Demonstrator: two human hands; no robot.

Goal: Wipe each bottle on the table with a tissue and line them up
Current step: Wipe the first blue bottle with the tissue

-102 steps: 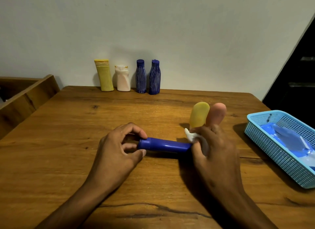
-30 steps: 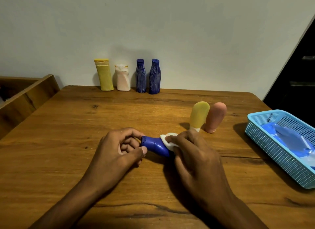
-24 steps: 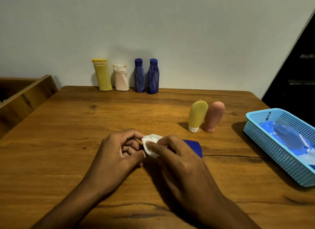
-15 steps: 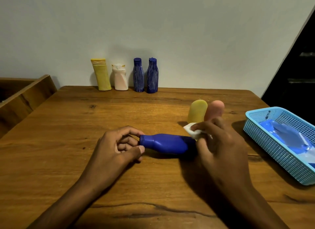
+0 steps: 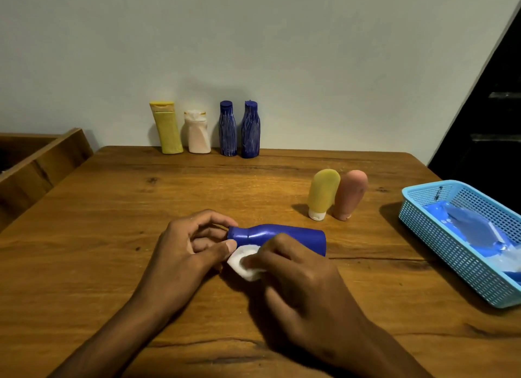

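Observation:
A plain blue bottle [image 5: 293, 236] lies on its side on the wooden table [image 5: 112, 222], cap end to the left. My left hand [image 5: 186, 251] pinches that cap end between fingers and thumb. My right hand [image 5: 298, 287] presses a white tissue [image 5: 244, 265] against the bottle's near side by the neck. Along the wall stand a yellow bottle [image 5: 166, 128], a cream bottle [image 5: 197, 132] and two striped blue bottles [image 5: 227, 128] [image 5: 250, 129] in a row. A yellow tube [image 5: 322, 193] and a pink tube [image 5: 349, 194] stand cap-down at mid right.
A light blue plastic basket [image 5: 439, 239] with blue packets in it sits at the table's right edge. A wooden frame [image 5: 33, 166] adjoins the table on the left. A dark doorway is at the far right.
My right hand has slid the tissue from the bottle's base on the right back to its neck on the left. My left hand has kept its hold on the cap end.

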